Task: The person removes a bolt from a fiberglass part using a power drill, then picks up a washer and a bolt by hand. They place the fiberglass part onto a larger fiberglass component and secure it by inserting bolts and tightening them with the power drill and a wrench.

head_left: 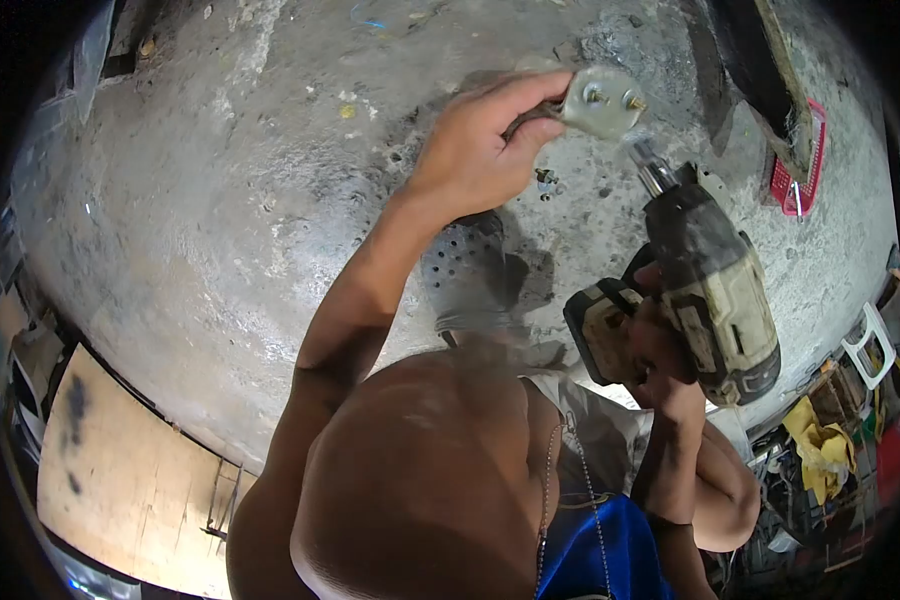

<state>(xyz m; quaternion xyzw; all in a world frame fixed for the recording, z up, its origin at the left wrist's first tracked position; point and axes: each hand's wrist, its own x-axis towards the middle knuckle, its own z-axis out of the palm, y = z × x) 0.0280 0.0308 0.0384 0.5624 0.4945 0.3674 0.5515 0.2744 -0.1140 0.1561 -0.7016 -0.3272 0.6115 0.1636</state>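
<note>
My left hand (490, 145) is closed on the edge of a small metal plate (604, 118), pinched between thumb and fingers above the concrete floor. Two bolts (630, 101) with washers or nuts show on the plate's face. In my right hand (660, 340) is a worn black and beige cordless impact driver (718, 280), gripped by its handle. Its silver socket (655, 172) points up and left, just short of the plate and apart from it. Below my left hand lies a small piece of metal hardware (545, 180), too small to name exactly.
A foot in a grey perforated shoe (460, 260) stands below my left wrist. At upper right, a red plastic basket (818, 150) sits beside a dark beam (760, 75). A plywood board (120, 480) lies lower left. Yellow cloth (820, 450) and clutter are lower right, near a white plastic frame (872, 345).
</note>
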